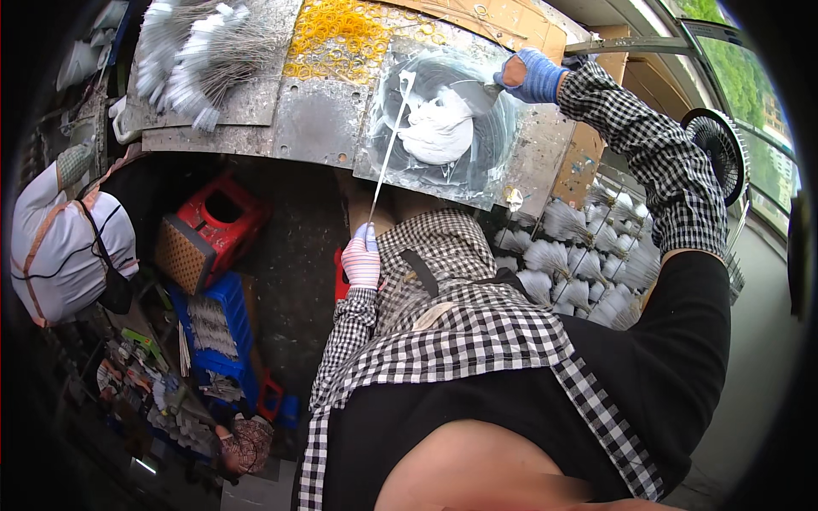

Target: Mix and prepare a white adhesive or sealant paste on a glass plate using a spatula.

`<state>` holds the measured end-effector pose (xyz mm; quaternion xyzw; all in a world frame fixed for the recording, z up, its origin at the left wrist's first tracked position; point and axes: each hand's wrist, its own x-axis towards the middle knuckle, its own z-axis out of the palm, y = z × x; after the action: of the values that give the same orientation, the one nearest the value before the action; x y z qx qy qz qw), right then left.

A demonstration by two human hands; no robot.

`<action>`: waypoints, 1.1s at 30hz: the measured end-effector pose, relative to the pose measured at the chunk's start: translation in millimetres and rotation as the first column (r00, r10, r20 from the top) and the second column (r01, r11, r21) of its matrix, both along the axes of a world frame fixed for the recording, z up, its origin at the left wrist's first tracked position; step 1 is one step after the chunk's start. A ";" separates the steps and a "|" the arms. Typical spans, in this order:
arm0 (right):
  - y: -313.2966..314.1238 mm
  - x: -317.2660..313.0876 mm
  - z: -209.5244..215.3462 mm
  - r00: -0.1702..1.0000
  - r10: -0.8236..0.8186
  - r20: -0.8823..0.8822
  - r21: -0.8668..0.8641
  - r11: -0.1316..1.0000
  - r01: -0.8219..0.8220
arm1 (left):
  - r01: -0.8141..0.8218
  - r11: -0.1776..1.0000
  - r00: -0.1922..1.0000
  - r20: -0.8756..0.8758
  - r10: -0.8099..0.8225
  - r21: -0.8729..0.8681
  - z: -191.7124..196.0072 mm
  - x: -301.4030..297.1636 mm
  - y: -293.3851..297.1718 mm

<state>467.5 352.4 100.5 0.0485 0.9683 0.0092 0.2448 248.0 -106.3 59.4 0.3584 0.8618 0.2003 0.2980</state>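
Nearest the camera, shows bare skin [464, 473], a black top [682, 358] and a black-and-white checked apron [477, 332], all on the near side of the white paste [436, 128], mounded on a smeared sheet [477, 189] atop the table [315, 123]. With the left hand [361, 258], in a pink-and-white striped glove, clasps the lower end of a thin rod [394, 132], fingers closed together on it, nearer the body than the paste and to its left, off the table's edge. Slants the rod from there over the sheet to a white-coated tip just left of the paste's far part; cannot tell whether touching the sheet. With the right hand [530, 75], in a blue glove, grips a scraper [477, 95], fist clamped around a handle hidden from view, to the right of the paste and toward its far side, with the broad grey blade reaching the paste's edge. Left of the paste and beyond it, also on the table, has a heap of yellow rings [336, 38]; farther left of it, bundles of white brushes [200, 68] with wire stems. To the right of the paste and nearer the body, more white bristle bundles [588, 255]; well right of it, a black fan [717, 153]. Well left of the paste, below table level, a red stool [221, 209] and a co-worker in white [72, 255].
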 end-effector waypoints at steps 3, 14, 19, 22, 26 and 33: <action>2.3 -6.1 -13.1 0.999 -0.037 0.016 -0.006 0.999 0.037 | 0.060 0.998 0.998 -0.032 -0.060 0.009 -1.8 -2.3 2.6; -38.7 38.5 2.1 0.981 -0.177 -0.080 -0.036 0.984 0.175 | 0.091 0.995 0.996 0.003 -0.091 -0.036 0.5 -11.3 4.4; -77.2 21.7 -33.6 0.964 -0.266 -0.022 -0.126 0.957 0.261 | 0.114 0.993 0.993 -0.008 -0.114 -0.004 -1.9 -11.4 -0.2; -105.1 16.5 -12.2 0.918 -0.391 -0.072 -0.160 0.913 0.376 | 0.104 0.993 0.994 0.040 -0.102 -0.050 5.8 -17.0 5.4; -132.0 66.6 -3.5 0.826 -0.553 0.108 -0.060 0.826 0.561 | 0.118 0.993 0.993 0.025 -0.118 -0.006 4.8 -22.7 1.2; -219.7 43.0 -34.9 0.480 -0.872 0.097 -0.157 0.462 0.873 | 0.204 0.978 0.979 -0.025 -0.203 0.053 6.4 -26.2 2.7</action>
<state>510.5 132.7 65.6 0.5127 0.8038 -0.2066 0.2199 221.8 -103.5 65.8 0.4547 0.8175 0.1890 0.2987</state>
